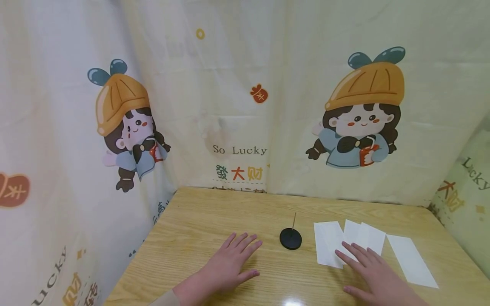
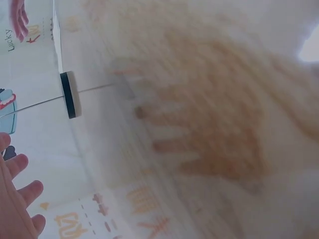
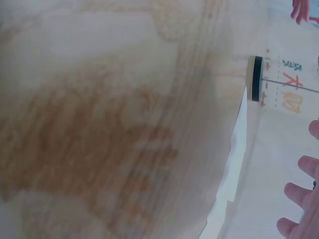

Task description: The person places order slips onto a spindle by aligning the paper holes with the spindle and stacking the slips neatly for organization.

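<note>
A bill spike (image 1: 291, 239) with a round black base and a thin upright pin stands on the wooden table, between and beyond the two hands. To its right lie several white paper slips (image 1: 326, 244), some overlapping, with one slip (image 1: 411, 260) apart at the far right. My left hand (image 1: 229, 262) is spread, palm down, left of the spike and holds nothing. Spread fingers also mark my right hand (image 1: 373, 272), which hovers at the near side of the slips, covering part of them. Both wrist views show the hands (image 2: 17, 194) raised off the tabletop.
The wooden table (image 1: 183, 238) ends at a printed curtain (image 1: 237, 106) behind it, with more curtain along the left and right sides. A bright light reflection shows at the table's near edge. Blurred hand reflections lie on the tabletop in both wrist views.
</note>
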Available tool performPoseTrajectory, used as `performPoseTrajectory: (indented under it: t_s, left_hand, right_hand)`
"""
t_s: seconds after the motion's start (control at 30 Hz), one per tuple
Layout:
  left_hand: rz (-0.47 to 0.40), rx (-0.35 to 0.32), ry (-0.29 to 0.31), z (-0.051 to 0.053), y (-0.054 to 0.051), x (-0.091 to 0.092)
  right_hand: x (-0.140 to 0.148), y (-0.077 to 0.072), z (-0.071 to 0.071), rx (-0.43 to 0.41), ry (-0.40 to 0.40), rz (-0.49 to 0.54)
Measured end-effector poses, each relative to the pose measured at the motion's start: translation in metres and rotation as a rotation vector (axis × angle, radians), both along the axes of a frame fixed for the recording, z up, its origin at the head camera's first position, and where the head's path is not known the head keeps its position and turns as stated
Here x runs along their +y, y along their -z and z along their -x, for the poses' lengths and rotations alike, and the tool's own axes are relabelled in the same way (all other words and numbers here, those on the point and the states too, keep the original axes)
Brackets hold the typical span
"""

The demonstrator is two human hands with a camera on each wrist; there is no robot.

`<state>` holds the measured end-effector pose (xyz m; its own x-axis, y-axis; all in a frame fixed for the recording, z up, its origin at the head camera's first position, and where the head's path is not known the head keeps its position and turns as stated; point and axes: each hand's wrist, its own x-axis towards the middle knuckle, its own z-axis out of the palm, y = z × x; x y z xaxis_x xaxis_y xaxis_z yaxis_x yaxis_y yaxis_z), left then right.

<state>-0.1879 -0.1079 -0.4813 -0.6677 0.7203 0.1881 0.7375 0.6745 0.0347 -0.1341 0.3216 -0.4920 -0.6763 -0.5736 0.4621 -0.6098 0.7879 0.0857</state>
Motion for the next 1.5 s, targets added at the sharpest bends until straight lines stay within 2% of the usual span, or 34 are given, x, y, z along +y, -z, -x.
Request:
performPoseTrajectory:
  t_s: [0.3,0.7,1.1,1.23,1.5]
  left_hand:
    - [-0.024,-0.029,-0.023,0.004,0.002,0.004]
    - [-0.056,-0.114,-0.063,0.009,-0.004,0.01]
    - [-0.059,-0.215,-0.104,0.018,-0.004,0.019]
    - [-0.045,-0.237,-0.111,0.024,-0.004,0.023]
    - [-0.046,-0.305,-0.13,0.037,-0.004,0.033]
  right_hand:
    - [0.001,-0.01,0.004,-0.033,0.012,0.036]
    - [0.019,-0.014,0.008,-0.151,0.17,0.027]
    - [0.042,-0.013,0.021,-0.205,0.198,0.09]
    - [0.047,-0.014,0.025,-0.242,0.224,0.087]
    - [0.052,-0.012,0.04,-0.287,0.226,0.111]
